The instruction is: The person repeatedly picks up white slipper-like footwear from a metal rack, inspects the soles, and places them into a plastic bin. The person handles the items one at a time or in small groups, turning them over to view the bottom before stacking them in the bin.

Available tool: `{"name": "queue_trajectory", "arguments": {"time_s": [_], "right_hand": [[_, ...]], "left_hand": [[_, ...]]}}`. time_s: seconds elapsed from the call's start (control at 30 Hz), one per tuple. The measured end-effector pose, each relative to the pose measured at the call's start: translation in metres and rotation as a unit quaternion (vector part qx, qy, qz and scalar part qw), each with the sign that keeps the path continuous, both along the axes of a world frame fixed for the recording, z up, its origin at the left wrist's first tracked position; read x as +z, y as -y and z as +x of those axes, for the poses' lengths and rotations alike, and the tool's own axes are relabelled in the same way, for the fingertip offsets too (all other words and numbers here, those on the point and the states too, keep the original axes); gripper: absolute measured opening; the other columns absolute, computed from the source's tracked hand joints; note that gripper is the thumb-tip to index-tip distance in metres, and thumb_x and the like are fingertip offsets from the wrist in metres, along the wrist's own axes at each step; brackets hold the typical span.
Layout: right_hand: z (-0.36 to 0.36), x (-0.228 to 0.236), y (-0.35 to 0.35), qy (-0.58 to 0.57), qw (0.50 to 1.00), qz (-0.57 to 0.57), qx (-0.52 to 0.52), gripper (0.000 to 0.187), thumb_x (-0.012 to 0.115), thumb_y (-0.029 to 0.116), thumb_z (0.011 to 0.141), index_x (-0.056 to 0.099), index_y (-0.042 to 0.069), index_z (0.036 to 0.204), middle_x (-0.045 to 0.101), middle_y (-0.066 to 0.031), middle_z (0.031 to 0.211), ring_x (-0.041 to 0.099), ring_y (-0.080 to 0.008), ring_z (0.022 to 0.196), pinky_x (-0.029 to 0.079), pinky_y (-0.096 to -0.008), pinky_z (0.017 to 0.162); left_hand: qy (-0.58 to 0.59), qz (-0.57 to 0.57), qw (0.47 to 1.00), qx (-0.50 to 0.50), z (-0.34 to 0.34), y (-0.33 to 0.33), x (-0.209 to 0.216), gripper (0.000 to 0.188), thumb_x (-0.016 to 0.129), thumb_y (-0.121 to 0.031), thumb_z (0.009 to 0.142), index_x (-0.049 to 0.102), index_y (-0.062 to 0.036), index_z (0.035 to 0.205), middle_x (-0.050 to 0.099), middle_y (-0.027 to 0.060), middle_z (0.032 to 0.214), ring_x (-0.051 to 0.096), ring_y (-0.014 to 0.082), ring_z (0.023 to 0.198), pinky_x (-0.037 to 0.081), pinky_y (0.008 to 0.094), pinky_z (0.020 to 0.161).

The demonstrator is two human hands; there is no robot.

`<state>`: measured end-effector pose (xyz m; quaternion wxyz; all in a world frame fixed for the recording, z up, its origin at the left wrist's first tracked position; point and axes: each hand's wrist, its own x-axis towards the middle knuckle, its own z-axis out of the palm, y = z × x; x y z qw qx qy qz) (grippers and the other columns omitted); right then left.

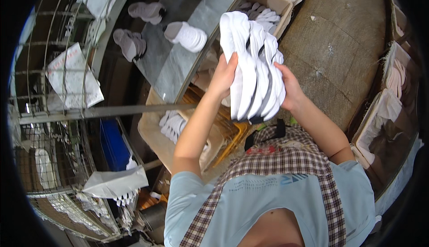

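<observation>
In front of my chest I hold a stack of several white shoe soles (257, 75), their wavy side edges lying one against another. My left hand (224, 76) grips the stack from the left, its thumb over the nearest sole. From the right side my right hand (289, 87) presses on the stack, fingers along its edge. The palms are partly hidden behind the soles. Ahead on the left, a white pair of soles (186, 36) rests on a grey metal table (203, 19), and greyish soles (146, 12) lie farther back.
Beyond the table's right edge stands a bin (282, 6) of soles. Below the table is a cloth-lined bin (154, 133) with more soles. Lined bins (368, 128) run along the right. Left are a wire rack (56, 110), a metal bar (134, 109) and a blue bin (115, 144).
</observation>
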<state>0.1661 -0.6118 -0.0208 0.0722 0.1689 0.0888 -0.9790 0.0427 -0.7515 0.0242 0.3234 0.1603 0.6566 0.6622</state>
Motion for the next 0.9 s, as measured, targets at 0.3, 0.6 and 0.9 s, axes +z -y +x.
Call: {"name": "queue_trajectory", "arguments": {"time_s": [0.3,0.6,0.9], "right_hand": [[0.028,-0.024,0.029,0.187,0.966,-0.062,0.167,0.059,0.044,0.056,0.086,0.050,0.012,0.126,0.044,-0.0142,0.132,0.041,-0.0344,0.116,0.030,-0.0547,0.096],[0.038,-0.022,0.041,0.212,0.962,-0.032,0.171,0.061,0.040,0.057,0.087,0.048,0.011,0.127,0.050,-0.0140,0.126,0.050,-0.0283,0.110,0.037,-0.0500,0.090],[0.037,-0.020,0.039,0.210,0.963,-0.026,0.166,0.060,0.041,0.057,0.087,0.050,0.012,0.124,0.053,-0.0135,0.122,0.052,-0.0276,0.108,0.039,-0.0497,0.088]], "left_hand": [[0.314,0.021,0.949,-0.035,0.005,0.045,-0.081,0.056,0.048,-0.045,0.093,0.045,-0.0009,0.126,0.058,0.0130,0.116,0.060,0.0223,0.101,0.052,0.0366,0.084],[0.429,0.117,0.885,-0.137,0.016,0.035,-0.083,0.035,0.048,-0.034,0.095,0.056,-0.0057,0.113,0.061,0.0127,0.109,0.063,0.0229,0.097,0.054,0.0366,0.082],[0.402,0.104,0.899,-0.141,0.016,0.036,-0.078,0.035,0.045,-0.035,0.095,0.057,-0.0057,0.111,0.062,0.0124,0.108,0.063,0.0224,0.095,0.054,0.0354,0.081]]}}
